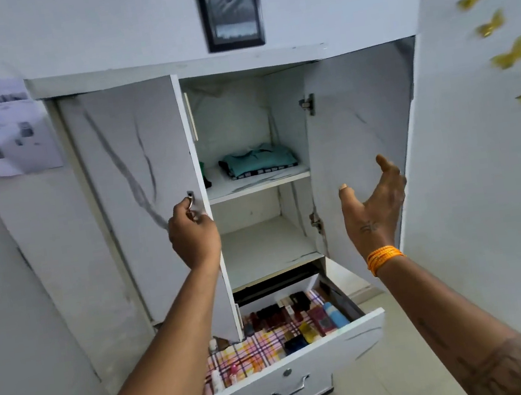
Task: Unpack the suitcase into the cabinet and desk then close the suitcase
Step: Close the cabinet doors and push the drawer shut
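Note:
A white marble-patterned cabinet (177, 68) stands before me with both doors swung out. My left hand (194, 236) grips the small metal handle (191, 203) at the edge of the left door (136, 181). My right hand (374, 204) is spread open in front of the right door (358, 116); whether it touches the door I cannot tell. Folded teal clothes (259, 160) lie on the upper shelf (260, 182); the lower shelf (266, 250) is bare. The bottom drawer (293, 370) is pulled out, lined with checked cloth and holding several small bottles and boxes. No suitcase is in view.
A framed picture (229, 7) hangs above the cabinet. A printed sheet (4, 126) is stuck on the left wall. Yellow butterfly decorations (493, 27) run down the right wall. Tiled floor (395, 379) shows beside the open drawer, which juts toward me.

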Demonstrator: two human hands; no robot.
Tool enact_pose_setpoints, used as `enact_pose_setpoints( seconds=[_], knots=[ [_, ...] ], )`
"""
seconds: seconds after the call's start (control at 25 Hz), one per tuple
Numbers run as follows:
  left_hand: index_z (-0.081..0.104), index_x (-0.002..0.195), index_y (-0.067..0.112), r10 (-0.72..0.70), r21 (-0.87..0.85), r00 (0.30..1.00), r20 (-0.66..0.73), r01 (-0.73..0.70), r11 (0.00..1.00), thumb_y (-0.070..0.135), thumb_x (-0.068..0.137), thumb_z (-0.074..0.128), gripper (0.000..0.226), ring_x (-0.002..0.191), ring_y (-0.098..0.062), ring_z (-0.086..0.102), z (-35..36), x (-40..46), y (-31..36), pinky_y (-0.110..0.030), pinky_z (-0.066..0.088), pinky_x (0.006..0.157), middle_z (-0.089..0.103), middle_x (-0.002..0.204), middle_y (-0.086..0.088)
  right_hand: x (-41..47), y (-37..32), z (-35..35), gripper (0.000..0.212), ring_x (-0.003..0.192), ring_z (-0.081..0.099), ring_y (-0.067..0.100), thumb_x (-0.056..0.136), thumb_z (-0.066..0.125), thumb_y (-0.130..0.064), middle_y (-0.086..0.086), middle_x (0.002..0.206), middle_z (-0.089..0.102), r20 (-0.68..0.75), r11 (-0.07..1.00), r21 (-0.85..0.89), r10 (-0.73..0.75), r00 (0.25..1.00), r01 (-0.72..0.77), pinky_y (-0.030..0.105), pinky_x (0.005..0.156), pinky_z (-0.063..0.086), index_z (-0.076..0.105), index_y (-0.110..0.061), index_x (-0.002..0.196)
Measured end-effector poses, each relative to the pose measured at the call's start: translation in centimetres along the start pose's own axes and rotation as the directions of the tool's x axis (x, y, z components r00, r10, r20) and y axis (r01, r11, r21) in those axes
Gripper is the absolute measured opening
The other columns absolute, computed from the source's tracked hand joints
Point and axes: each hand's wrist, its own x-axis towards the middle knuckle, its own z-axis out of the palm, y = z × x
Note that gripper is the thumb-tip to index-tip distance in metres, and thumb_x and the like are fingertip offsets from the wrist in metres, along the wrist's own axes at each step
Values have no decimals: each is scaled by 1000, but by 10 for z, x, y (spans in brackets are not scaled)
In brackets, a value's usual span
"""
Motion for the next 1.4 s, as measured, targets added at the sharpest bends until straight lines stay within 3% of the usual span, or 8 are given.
enact_pose_setpoints(
  seconds=[0.32, 0.48, 0.68, 0.8, 0.92, 1.08, 1.24, 1.4],
  knots=[
    [73, 130, 24, -90, -129, 993, -75, 80, 988, -8, 96, 49, 52, 109, -21, 71, 87, 20, -3, -22, 49, 96, 76, 120, -4, 106, 73, -8, 103, 161, 0, 27, 91, 68, -32, 7, 175, 1, 85, 946, -257, 227, 970, -199, 52, 128, 8, 0, -11, 166],
    [73, 130, 23, -80, -119, 991, -107, 67, 991, -8, 94, 50, 52, 105, -19, 71, 116, 29, -6, -20, 48, 99, 76, 115, -2, 135, 98, -1, 94, 154, 28, 32, 89, 69, -28, 11, 168, 25, 125, 967, -156, 222, 967, -201, 52, 124, 28, 15, -10, 164],
    [75, 127, 22, -126, -126, 982, -140, 108, 986, -2, 97, 57, 42, 106, -13, 71, 135, 37, -8, -21, 50, 101, 76, 119, 3, 114, 104, 2, 42, 102, 58, 26, 92, 65, -14, 5, 125, 49, 46, 999, -34, 24, 999, -23, 46, 91, 56, 53, -16, 133],
    [75, 125, 26, -134, -155, 984, -118, 115, 981, 2, 97, 63, 39, 98, -18, 76, 128, 43, -16, -39, 63, 92, 78, 115, 5, 89, 94, 16, 39, 112, 56, 22, 94, 69, -16, 3, 135, 42, 104, 998, 24, -58, 993, 56, 37, 88, 57, 57, -27, 129],
    [76, 124, 23, -132, -174, 987, -87, 115, 978, -2, 96, 64, 39, 81, -15, 76, 120, 43, -13, -30, 65, 70, 79, 104, 3, 66, 82, 40, 39, 121, 50, 18, 97, 70, -31, 0, 136, 53, 227, 977, -5, -205, 952, 212, 32, 93, 47, 56, -32, 133],
    [79, 112, 17, -109, -150, 993, -43, 101, 983, 9, 94, 73, 21, 80, -14, 77, 113, 45, -18, -38, 67, 76, 80, 96, 2, 48, 63, 81, 49, 100, 65, 3, 95, 75, -26, -10, 116, 64, 461, 973, 228, -144, 876, 39, 3, 76, 48, 50, -30, 136],
    [78, 107, 20, -29, -57, 999, 33, 30, 998, 13, 94, 75, 15, 87, -8, 76, 106, 56, -28, -34, 64, 88, 79, 94, 6, 43, 50, 142, 27, 96, 66, -2, 99, 68, -18, -13, 103, 68, 575, 961, 270, -104, 811, -68, 17, 88, 58, 62, -22, 125],
    [77, 100, 24, -31, -126, 991, 130, 47, 991, 8, 91, 77, 19, 87, -11, 77, 115, 77, -37, -38, 64, 89, 80, 92, 5, 47, 46, 203, 18, 83, 68, 2, 97, 67, -6, -7, 93, 73, 583, 951, 289, -88, 808, -106, 14, 74, 55, 72, -14, 112]
  ],
)
